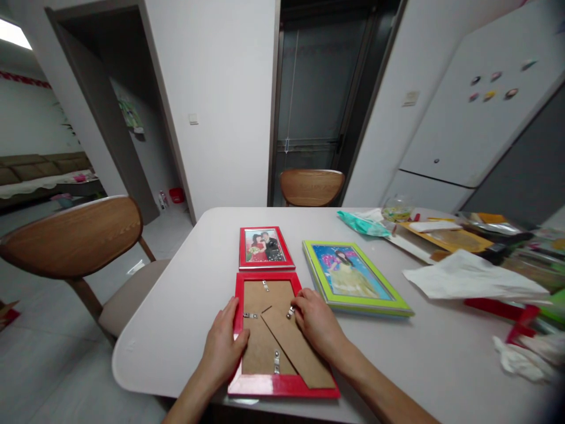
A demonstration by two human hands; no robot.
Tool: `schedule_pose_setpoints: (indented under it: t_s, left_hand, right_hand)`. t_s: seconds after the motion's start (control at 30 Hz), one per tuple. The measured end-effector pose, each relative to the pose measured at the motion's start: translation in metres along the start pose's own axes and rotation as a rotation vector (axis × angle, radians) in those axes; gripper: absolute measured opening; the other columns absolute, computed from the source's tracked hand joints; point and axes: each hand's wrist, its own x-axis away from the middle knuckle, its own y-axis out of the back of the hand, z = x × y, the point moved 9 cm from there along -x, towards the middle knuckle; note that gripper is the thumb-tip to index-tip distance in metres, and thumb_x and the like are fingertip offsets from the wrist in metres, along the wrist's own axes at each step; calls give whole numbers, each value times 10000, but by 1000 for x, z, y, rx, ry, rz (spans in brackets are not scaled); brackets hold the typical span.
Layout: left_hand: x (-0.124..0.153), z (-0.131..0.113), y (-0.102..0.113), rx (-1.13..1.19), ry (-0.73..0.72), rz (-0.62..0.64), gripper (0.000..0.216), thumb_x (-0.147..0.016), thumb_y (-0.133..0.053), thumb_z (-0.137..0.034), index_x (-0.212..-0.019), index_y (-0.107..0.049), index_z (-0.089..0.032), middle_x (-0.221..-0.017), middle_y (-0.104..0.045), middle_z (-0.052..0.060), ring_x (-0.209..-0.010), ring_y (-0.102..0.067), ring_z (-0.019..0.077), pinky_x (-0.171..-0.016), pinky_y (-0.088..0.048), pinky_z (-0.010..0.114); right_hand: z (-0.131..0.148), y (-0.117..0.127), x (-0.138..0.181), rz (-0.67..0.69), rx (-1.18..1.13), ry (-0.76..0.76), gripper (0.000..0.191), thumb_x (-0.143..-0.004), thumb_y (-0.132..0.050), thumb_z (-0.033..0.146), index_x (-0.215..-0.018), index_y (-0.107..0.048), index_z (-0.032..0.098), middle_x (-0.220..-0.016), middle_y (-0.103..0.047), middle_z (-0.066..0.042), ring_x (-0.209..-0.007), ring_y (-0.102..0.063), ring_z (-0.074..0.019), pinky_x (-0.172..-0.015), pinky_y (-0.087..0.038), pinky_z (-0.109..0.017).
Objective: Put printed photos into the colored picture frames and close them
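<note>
A red picture frame (265, 386) lies face down at the table's near edge, its brown backing board (258, 353) and slanted stand leg (304, 359) facing up. My left hand (223, 338) grips the frame's left side, thumb on top near the inner edge. At the right side, the curled fingers of my right hand (316, 321) pinch a small metal turn clip (290, 312). Similar clips sit at the top (265, 286), left (250, 315) and bottom (276, 362) of the board. Just beyond lies a second red frame (267, 247) with a couple's picture, face up.
Right of my hands lie green picture frames (355, 280), apparently stacked. Farther right are white paper (472, 277), a turquoise wrapper (364, 224), a glass bowl (397, 209), cardboard and crumpled tissue (521, 359). Wooden chairs (79, 235) stand at the left and far side (312, 185).
</note>
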Motion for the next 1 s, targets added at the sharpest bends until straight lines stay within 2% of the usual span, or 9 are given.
schedule_pose_setpoints:
  t_s: [0.2,0.33,0.47,0.57,0.77,0.9,1.0]
  left_hand:
    - [1,4,-1,31,-8,-29,566,-681,-497,-188,-1229,-369,-131,-1278,-415,98,-1170,-369,223,-1002,-254,365]
    - [1,7,-4,23,-24,-37,556,-689,-488,-183,-1228,-363,-124,-1281,-408,103,-1174,-364,215,-1005,-250,378]
    - [0,7,-4,18,-37,-46,530,-703,-481,-196,-1217,-374,-122,-1265,-425,113,-1154,-391,214,-990,-277,394]
    - [0,5,-4,6,-43,-44,510,-715,-468,-196,-1212,-381,-120,-1256,-436,116,-1146,-401,216,-987,-281,406]
    - [1,6,-4,-20,-39,-45,524,-702,-461,-173,-1214,-378,-95,-1259,-429,127,-1150,-394,219,-990,-279,396]
    - [2,6,-4,-13,-42,-45,535,-703,-465,-176,-1223,-365,-101,-1267,-422,120,-1158,-384,215,-996,-271,389]
    - [2,5,-3,-17,-38,-41,533,-707,-462,-178,-1225,-363,-101,-1271,-416,118,-1161,-378,213,-1000,-262,389]
  right_hand:
    - [4,5,0,-34,-16,27,208,-764,-420,133,-831,-616,123,-839,-541,-92,-818,-461,-187,-746,-374,-287]
    - [39,2,-3,13,-65,116,212,-784,-426,174,-883,-611,142,-879,-560,-79,-853,-475,-175,-773,-368,-274]
    - [79,-19,-16,119,-17,215,173,-778,-465,228,-778,-624,163,-796,-569,-54,-794,-496,-162,-717,-370,-247]
    - [89,-33,-27,126,37,209,182,-775,-467,234,-703,-614,155,-756,-565,-56,-740,-500,-161,-668,-364,-243]
    - [79,-37,-34,84,50,166,198,-802,-423,227,-761,-603,157,-789,-563,-56,-765,-495,-152,-689,-352,-233]
    - [52,-27,-40,31,73,96,220,-816,-397,234,-872,-591,144,-866,-551,-78,-834,-475,-168,-735,-338,-252]
    - [33,-23,-46,0,102,31,215,-798,-416,221,-846,-603,126,-879,-539,-106,-850,-454,-202,-741,-328,-290]
